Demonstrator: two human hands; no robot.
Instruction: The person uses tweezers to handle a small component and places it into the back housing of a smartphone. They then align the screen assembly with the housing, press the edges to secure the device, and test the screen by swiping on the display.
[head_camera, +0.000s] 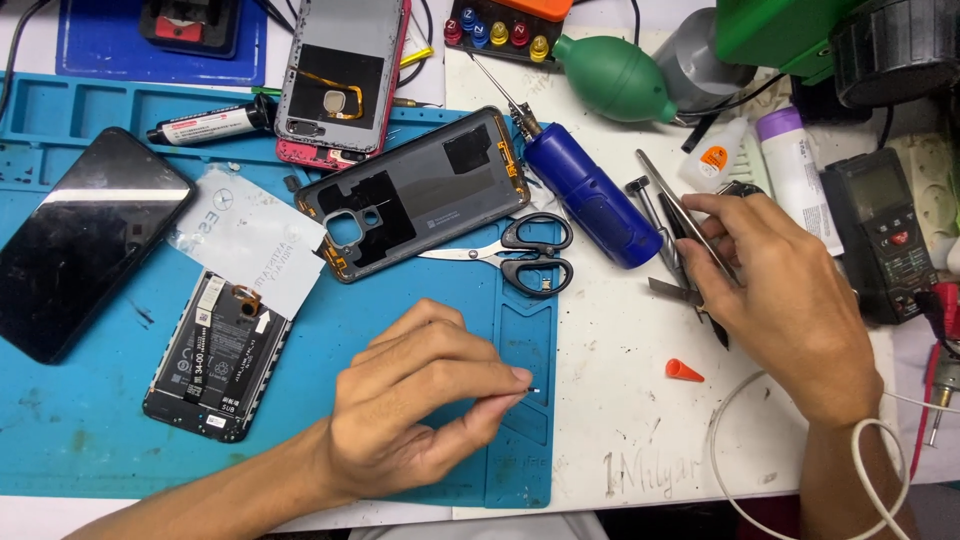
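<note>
tiny part pinched, tweezers in reach

head view: your left hand (420, 400) is closed narrow, thumb and forefinger pinching a tiny white part (535, 390) above the blue mat (80, 430), its tip toward 3 o'clock. its long axis looks roughly 9-to-3. your right hand (780, 290) closes on metal tweezers (690, 215), running 11-to-5. a loosened pinch could drop the part among the clutter near the scissors (530, 255).

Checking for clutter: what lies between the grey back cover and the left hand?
In the head view, scissors lie between the grey back cover and the left hand.
</note>
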